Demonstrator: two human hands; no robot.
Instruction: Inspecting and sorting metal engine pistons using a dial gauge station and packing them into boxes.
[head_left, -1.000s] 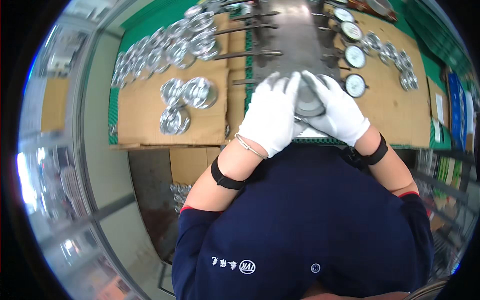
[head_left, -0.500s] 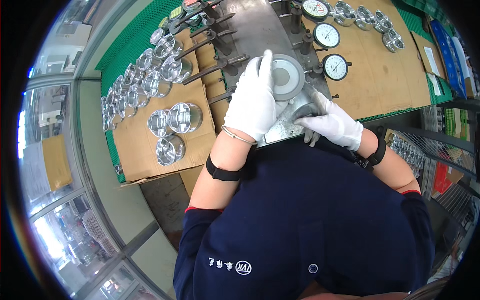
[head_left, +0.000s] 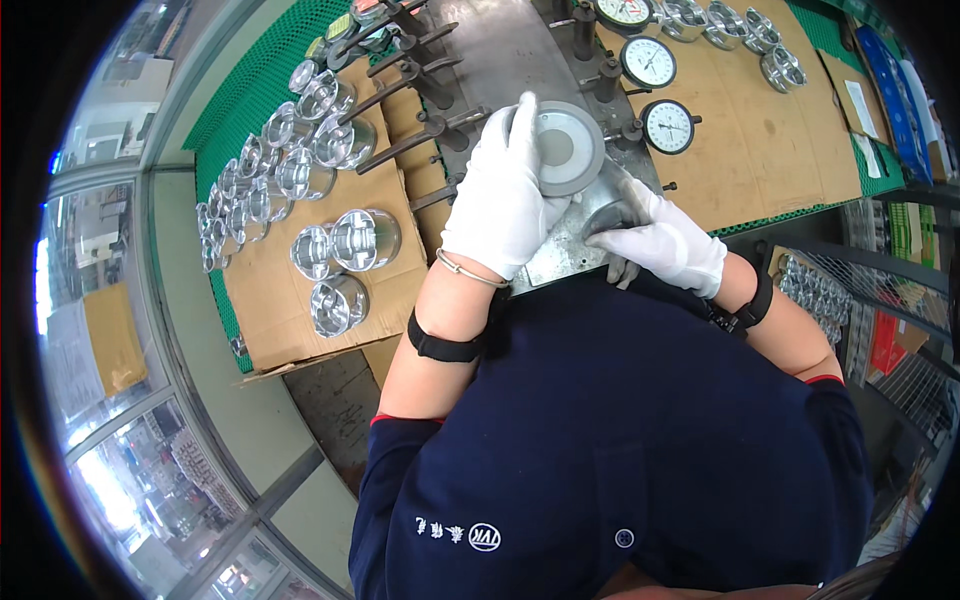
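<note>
My white-gloved left hand (head_left: 497, 205) is closed around the side of a piston (head_left: 568, 150). Its round grey crown faces up, with a paler disc in the middle. My right hand (head_left: 668, 242), gloved too, is closed at a curved, shiny metal part (head_left: 606, 215) just nearer me than the piston; thumb and fingers lie on either side of its edge. What kind of part this is cannot be made out. Both hands are over the near end of a steel plate (head_left: 560, 262), and the palms hide much of what they hold.
Rows of shiny pistons (head_left: 300, 172) stand on cardboard (head_left: 270, 300) at left. Clamp-like stands with rods (head_left: 432, 128) flank the plate. Dial gauges (head_left: 668, 127) line its right side, with several more pistons (head_left: 783, 68) beyond. A glazed partition (head_left: 175, 260) rises at far left.
The whole view has shifted slightly. Both hands keep their holds, with little visible movement of the piston against the plate.
</note>
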